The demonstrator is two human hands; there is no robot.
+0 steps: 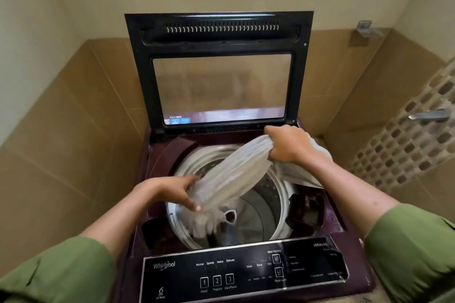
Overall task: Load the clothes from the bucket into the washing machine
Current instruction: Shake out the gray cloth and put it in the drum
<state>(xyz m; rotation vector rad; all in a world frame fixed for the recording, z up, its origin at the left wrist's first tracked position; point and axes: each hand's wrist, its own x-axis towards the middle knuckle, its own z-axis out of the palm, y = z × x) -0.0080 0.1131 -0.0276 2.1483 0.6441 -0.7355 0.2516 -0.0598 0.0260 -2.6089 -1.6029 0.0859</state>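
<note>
A maroon top-load washing machine (pixel 157 155) stands in front of me with its lid (pixel 221 32) raised upright. Both hands hold a bunched pale grey garment (pixel 236 167) stretched diagonally over the steel drum (pixel 270 204). My right hand (pixel 288 144) grips its upper end near the back right of the opening. My left hand (pixel 182 190) grips the lower end at the drum's left rim. The garment's loose end hangs blurred into the drum. No bucket is in view.
The black control panel (pixel 246 270) runs along the machine's near edge. Tiled walls close in on the left, back and right. A metal tap (pixel 430 114) and a wall fitting (pixel 366 28) stick out at the right.
</note>
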